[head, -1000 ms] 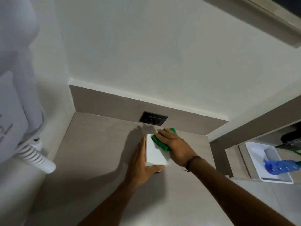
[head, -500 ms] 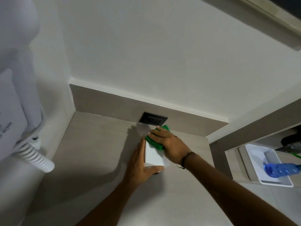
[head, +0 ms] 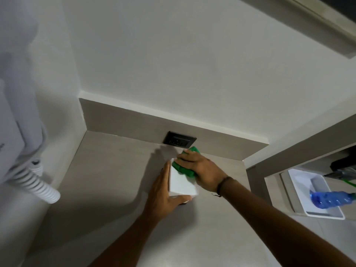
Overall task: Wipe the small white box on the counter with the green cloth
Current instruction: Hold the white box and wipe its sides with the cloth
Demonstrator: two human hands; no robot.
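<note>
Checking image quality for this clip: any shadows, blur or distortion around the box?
Head view: the small white box stays bright; hands cast a soft shadow leftward across the grey counter; wide-angle distortion slants the walls; the white coiled hose looks blurred.

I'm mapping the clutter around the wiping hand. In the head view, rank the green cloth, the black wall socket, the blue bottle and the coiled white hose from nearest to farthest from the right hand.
1. Green cloth: under the right hand, on the white box.
2. Black wall socket: just behind.
3. Blue bottle: far right, in the white tray.
4. Coiled white hose: far left.
</note>
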